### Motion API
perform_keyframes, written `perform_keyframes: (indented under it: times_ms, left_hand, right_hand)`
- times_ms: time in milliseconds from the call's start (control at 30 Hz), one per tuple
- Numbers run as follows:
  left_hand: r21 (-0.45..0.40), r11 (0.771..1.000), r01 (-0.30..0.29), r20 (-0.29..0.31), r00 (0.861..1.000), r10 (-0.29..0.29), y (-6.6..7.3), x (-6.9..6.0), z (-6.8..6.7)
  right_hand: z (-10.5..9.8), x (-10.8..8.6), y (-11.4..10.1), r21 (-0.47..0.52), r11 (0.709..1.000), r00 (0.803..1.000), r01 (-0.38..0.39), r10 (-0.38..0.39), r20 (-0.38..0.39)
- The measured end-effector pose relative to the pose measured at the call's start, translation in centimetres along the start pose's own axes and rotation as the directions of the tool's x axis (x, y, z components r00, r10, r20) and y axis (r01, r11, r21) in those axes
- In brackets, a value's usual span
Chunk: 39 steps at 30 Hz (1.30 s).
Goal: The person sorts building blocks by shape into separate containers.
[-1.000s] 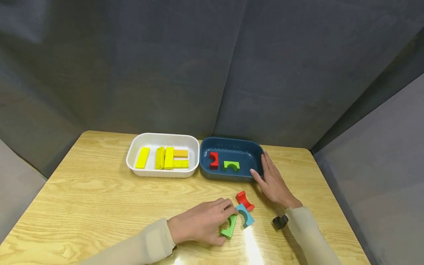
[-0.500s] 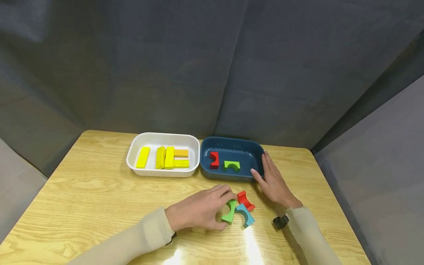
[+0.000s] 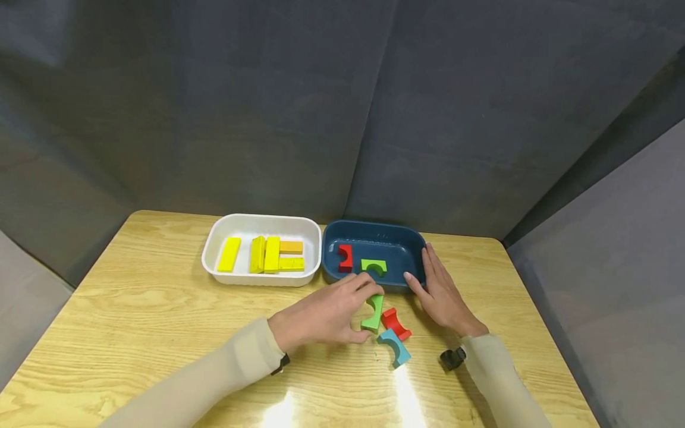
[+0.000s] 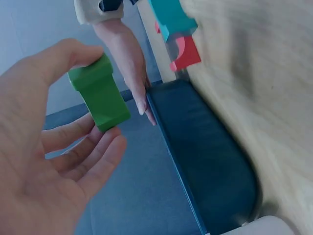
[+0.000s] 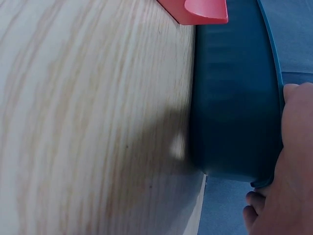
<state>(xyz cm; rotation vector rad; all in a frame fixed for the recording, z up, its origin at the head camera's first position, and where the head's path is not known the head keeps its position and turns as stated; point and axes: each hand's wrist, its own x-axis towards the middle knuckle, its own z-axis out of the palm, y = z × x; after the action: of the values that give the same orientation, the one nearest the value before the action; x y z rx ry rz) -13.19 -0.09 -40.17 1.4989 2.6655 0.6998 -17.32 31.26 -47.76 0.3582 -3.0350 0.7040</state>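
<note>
Between thumb and fingertips my left hand (image 3: 329, 312) pinches a green arch block (image 3: 374, 314), held in front of the dark blue tray (image 3: 374, 227). The left wrist view shows the same green block (image 4: 100, 93) gripped at its two ends. With fingers straight, my right hand (image 3: 444, 297) rests against the blue tray's right end, thumb at its front rim. Inside that tray lie a red arch block (image 3: 346, 258) and a light green arch block (image 3: 373, 265). A second red arch block (image 3: 396, 324) and a light blue arch block (image 3: 395, 346) lie on the table, close together.
Left of the blue tray, side by side with it, stands a white tray (image 3: 210, 264) holding several yellow blocks (image 3: 272, 254) and an orange-yellow one (image 3: 291, 247). The wooden table (image 3: 134, 309) ends at a dark cloth backdrop (image 3: 267, 119).
My left hand has moved away from me toward the blue tray, carrying the green arch block past the light blue and red ones. The right hand has stayed on the tray.
</note>
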Motion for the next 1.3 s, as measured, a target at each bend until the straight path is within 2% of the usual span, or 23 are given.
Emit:
perform_keyframes:
  times_ms: [200,367,700,833,933,1133,1300]
  left_hand:
    - [0.004,0.999,0.039,-0.047,0.998,-0.039,-0.5,1.0,-0.6]
    - [0.022,0.999,0.049,-0.097,0.994,-0.046,-0.9,1.8,-0.7]
    - [0.068,0.992,0.106,-0.124,0.988,-0.097,-1.7,3.4,-1.0]
    - [0.105,0.985,0.133,-0.161,0.98,-0.116,-2.0,4.2,-1.0]
    - [0.108,0.979,0.171,-0.177,0.973,-0.15,-2.1,4.7,-1.0]
    - [0.11,0.958,0.263,-0.176,0.954,-0.242,-2.2,6.0,-0.9]
    - [0.098,0.945,0.311,-0.171,0.941,-0.291,-2.8,7.3,-0.7]
  right_hand:
    - [0.0,0.0,0.0,0.006,1.0,1.0,0.01,-0.01,-0.004]
    - [0.1,0.0,0.0,0.002,1.0,1.0,0.013,-0.013,-0.006]
    - [0.1,-0.1,-0.1,0.006,1.0,1.0,0.007,-0.007,-0.001]
    - [0.1,0.0,-0.1,0.003,1.0,1.0,0.008,-0.008,-0.002]
    - [0.1,0.0,-0.1,0.001,1.0,1.0,0.013,-0.013,-0.009]
    - [0.0,0.0,-0.1,-0.004,1.0,1.0,0.01,-0.01,-0.007]
    - [0.0,0.0,0.0,0.0,1.0,1.0,0.005,-0.005,0.006]
